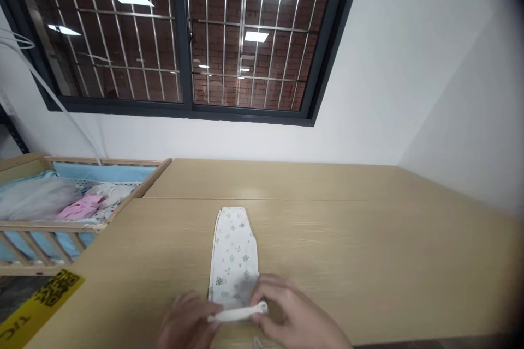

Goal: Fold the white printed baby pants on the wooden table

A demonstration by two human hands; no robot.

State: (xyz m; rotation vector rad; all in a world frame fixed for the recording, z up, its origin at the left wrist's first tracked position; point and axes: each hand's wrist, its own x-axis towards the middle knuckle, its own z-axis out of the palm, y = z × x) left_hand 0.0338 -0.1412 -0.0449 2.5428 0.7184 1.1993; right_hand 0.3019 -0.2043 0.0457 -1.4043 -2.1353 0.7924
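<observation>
Two hands, left (186, 323) and right (295, 316), pinch the near end of a printed white cloth (234, 248)!
The left hand is a blur, both wrists run out of view, and that turned-up near edge hides what's beneath; cot (53, 224) and yellow sticker (45, 305) are cut off at left, pink cloth (84, 207) inside the cot, window (186, 112) beyond; and the white cloth lies flat on the table (347, 251), stretching far from fingers closed narrow on its near corners.
</observation>
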